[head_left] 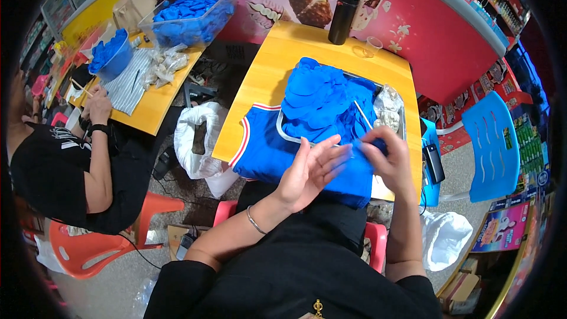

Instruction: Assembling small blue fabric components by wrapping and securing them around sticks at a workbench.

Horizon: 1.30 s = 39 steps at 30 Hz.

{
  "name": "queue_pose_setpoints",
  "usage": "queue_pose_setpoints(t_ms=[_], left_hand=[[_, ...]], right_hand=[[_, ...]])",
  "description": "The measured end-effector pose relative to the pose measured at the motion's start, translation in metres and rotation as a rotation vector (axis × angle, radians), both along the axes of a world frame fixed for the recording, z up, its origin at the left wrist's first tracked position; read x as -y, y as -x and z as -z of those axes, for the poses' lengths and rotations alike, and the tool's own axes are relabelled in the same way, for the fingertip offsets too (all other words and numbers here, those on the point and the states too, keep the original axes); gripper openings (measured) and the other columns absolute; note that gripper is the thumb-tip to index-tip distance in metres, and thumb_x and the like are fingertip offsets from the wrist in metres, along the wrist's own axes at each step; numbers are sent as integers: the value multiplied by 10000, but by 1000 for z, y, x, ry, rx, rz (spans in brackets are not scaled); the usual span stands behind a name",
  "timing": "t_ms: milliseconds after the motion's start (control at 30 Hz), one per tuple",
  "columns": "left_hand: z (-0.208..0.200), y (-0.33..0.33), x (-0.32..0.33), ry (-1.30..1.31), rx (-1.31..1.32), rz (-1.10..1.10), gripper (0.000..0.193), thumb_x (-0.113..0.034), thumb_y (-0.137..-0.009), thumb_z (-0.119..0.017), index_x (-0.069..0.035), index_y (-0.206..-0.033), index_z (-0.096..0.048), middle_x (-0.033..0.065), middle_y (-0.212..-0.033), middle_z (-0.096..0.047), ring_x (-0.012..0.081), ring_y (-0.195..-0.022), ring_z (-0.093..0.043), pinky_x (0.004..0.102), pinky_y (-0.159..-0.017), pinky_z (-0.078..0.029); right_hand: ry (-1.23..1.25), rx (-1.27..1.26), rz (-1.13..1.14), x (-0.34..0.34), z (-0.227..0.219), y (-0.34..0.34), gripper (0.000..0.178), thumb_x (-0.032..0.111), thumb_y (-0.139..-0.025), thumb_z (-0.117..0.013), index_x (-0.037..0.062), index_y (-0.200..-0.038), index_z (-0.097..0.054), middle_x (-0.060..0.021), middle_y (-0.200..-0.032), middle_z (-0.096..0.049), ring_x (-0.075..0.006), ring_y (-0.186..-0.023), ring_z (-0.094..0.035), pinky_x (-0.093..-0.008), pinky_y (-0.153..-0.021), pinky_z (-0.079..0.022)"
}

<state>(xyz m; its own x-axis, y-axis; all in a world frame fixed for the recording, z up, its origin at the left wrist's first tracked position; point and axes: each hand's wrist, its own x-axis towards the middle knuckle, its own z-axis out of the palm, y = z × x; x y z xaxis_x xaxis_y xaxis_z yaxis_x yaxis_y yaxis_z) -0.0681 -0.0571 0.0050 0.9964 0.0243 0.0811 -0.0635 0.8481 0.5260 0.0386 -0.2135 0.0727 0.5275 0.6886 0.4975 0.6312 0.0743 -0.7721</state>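
Observation:
My left hand (312,172) is held palm up over the near side of the table, fingers stretched out and their tips blurred by motion. Close to those fingertips is my right hand (390,159), its fingers curled, with a thin pale stick (363,114) pointing up and away from it. Between the hands is a bluish blur I cannot make out. Beyond them, a metal tray (281,132) holds a heap of blue fabric pieces (319,91). Blue cloth with red-and-white trim (269,156) lies under the tray and toward my lap.
Clear plastic bags with small pale pieces (387,109) sit at the tray's right. A black flask (344,19) and clear cup (372,46) stand at the back. Left, a seated person (71,171) works beside a blue basin (112,59) and clear bin (192,20). A blue chair (490,142) stands right.

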Motion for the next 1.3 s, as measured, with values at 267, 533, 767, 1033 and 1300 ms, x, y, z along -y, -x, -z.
queue_pose_setpoints(t_ms=[267,533,767,1033,1300], left_hand=[[-17,3,6,389,-59,191,691,-551,-938,-223,-35,-1397,-225,149,-1333,-408,234,-1279,-370,470,-1066,-312],[3,11,-3,-212,-74,-85,433,18,-877,-538,-28,-1280,-385,107,-1203,-511,198,-1062,-558,405,-927,-491],[-1,12,-15,-483,48,-172,348,-18,-878,-565,18,-1215,-482,111,-1120,-562,165,-980,-592,310,-845,-528],[-3,12,-23,-561,61,-151,320,-42,-880,-570,39,-1183,-508,126,-1141,-557,181,-987,-588,339,-837,-536],[-9,11,-26,-695,95,-163,279,-60,-878,-580,20,-1142,-538,83,-1031,-608,121,-870,-603,269,-740,-536]], right_hand=[[36,-28,30,-16,23,8,257,72,-752,-691,62,-970,-555,-88,-834,-598,-190,-742,-599,-264,-643,-479],[119,235,159,-18,14,14,375,19,-687,-732,64,-1035,-599,-110,-893,-633,-239,-783,-634,-304,-642,-498],[194,290,61,-16,3,18,273,42,-681,-731,64,-932,-627,-96,-863,-624,-247,-751,-631,-319,-617,-503],[303,382,87,-11,-2,15,218,112,-679,-743,76,-855,-618,-75,-852,-598,-237,-742,-622,-320,-612,-501],[479,412,-39,-11,-10,18,229,224,-716,-737,64,-790,-590,-79,-815,-565,-246,-705,-598,-340,-591,-485]])
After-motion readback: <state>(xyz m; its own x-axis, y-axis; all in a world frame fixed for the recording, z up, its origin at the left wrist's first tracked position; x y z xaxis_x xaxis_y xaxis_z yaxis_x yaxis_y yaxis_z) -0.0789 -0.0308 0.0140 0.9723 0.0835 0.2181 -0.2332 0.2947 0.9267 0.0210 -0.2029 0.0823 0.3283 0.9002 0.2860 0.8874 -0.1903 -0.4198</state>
